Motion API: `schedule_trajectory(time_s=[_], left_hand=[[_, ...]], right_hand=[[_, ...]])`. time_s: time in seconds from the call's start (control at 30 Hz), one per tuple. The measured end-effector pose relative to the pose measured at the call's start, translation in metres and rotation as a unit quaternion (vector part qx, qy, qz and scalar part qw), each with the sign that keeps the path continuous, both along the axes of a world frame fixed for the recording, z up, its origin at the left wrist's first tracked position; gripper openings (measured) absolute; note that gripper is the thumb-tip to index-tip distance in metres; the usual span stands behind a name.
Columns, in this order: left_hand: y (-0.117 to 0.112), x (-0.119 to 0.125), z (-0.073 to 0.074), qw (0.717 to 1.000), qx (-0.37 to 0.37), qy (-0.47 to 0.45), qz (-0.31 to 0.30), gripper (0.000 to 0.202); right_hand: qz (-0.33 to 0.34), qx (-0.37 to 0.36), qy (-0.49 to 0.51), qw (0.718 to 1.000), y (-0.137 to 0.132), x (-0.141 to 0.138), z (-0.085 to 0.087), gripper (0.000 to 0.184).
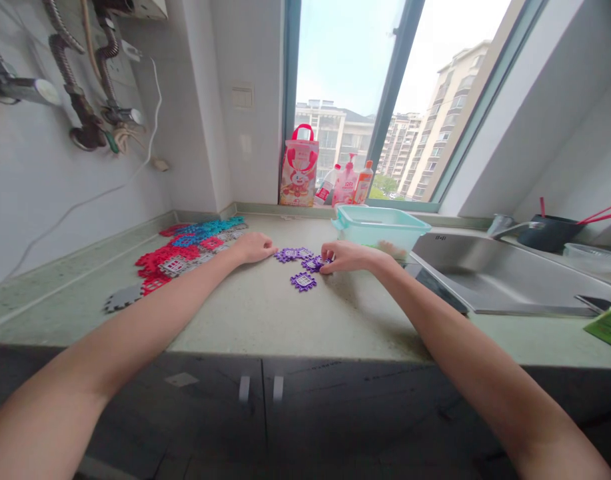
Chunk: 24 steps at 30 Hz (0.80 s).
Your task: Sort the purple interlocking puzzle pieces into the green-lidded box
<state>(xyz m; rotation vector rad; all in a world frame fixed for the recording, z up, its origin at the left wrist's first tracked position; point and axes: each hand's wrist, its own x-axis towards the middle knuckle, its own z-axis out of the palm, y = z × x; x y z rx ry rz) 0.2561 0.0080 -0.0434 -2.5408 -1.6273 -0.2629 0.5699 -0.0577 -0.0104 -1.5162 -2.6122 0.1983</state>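
Observation:
Several purple notched plastic building pieces with pale lattice centres lie on the counter between my hands. My right hand [349, 256] pinches one purple piece [317, 263] at its right edge, low over the counter. A single purple piece [304, 281] lies flat nearer to me. Farther back, joined or overlapping purple pieces [292, 254] reach toward my left hand [255, 247]. That hand rests on the counter with its fingers curled in, its fingertips beside the leftmost purple piece. Whatever it may hold is hidden.
Red, blue and grey notched pieces [172, 260] are spread at the left, partly behind my left forearm. A teal plastic tub [380, 223] stands behind my right hand, beside the steel sink [500, 273]. A pink bag [299, 172] and several bottles line the window.

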Motion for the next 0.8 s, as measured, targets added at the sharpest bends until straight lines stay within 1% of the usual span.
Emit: schedule_trajectory(time_s=[0.07,0.13,0.23,0.3,0.4,0.5,0.6,0.7,0.8], left_hand=[[0.000,0.000,0.000,1.000,-0.003,0.000,0.001,0.047],[-0.001,0.000,0.000,1.000,-0.004,0.000,-0.002,0.047],[-0.001,0.000,0.000,1.000,-0.003,-0.002,-0.005,0.046],[-0.001,0.000,0.000,1.000,-0.005,-0.002,-0.005,0.045],[0.000,0.000,0.000,1.000,-0.002,-0.002,-0.007,0.045],[0.000,0.000,0.000,1.000,-0.002,-0.006,-0.010,0.044],[0.000,0.000,0.000,1.000,-0.006,-0.009,-0.010,0.044],[-0.002,0.001,0.001,1.000,-0.012,-0.009,-0.007,0.044],[-0.002,0.001,0.002,1.000,-0.012,-0.008,-0.006,0.044]], right_hand=[[-0.001,0.020,0.008,1.000,0.000,-0.001,0.000,0.028],[0.000,0.067,0.030,0.997,-0.001,-0.003,0.000,0.031],[0.000,0.147,0.084,0.986,-0.004,-0.010,0.000,0.036],[0.000,0.170,0.109,0.979,-0.006,-0.016,-0.002,0.036],[-0.007,0.151,0.102,0.983,-0.010,-0.025,-0.008,0.039],[-0.011,0.105,0.042,0.994,-0.011,-0.030,-0.013,0.038],[-0.014,0.085,0.010,0.996,-0.009,-0.029,-0.016,0.035],[-0.003,0.074,0.019,0.997,-0.005,-0.024,-0.017,0.032],[0.026,0.066,0.052,0.996,-0.005,-0.021,-0.015,0.033]])
